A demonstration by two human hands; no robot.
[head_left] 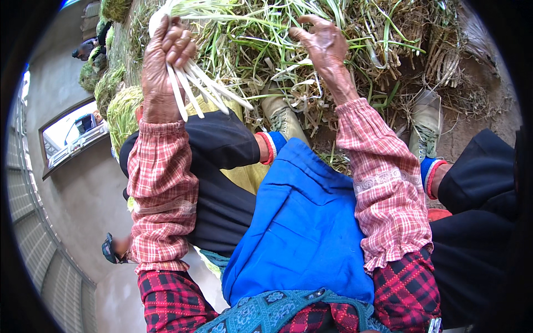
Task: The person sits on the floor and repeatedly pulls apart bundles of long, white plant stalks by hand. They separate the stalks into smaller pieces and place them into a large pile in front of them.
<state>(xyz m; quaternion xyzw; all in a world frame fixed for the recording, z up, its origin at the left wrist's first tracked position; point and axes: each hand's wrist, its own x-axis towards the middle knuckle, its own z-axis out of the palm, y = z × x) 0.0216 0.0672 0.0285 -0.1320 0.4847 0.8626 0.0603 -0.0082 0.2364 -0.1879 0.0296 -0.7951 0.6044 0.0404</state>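
My left hand is closed around a small bunch of pale, thin stalks, possibly garlic chives or garlic scapes; their white ends fan out below the fist and the yellow-green part runs off above it to the right. My right hand is raised over a heap of green leaves and dry straw-like stems, thumb and fingers apart. A thin yellow-green strand reaches close to its fingertips; whether they touch cannot be told. Checked sleeve covers are on both forearms, and a blue apron covers the lap.
Two laced shoes stand at the heap's near edge. Bundles of yellow-green stalks lie at the left, by a yellow sack. One person in a cap is at lower left, others are at upper left, near a wall with a window.
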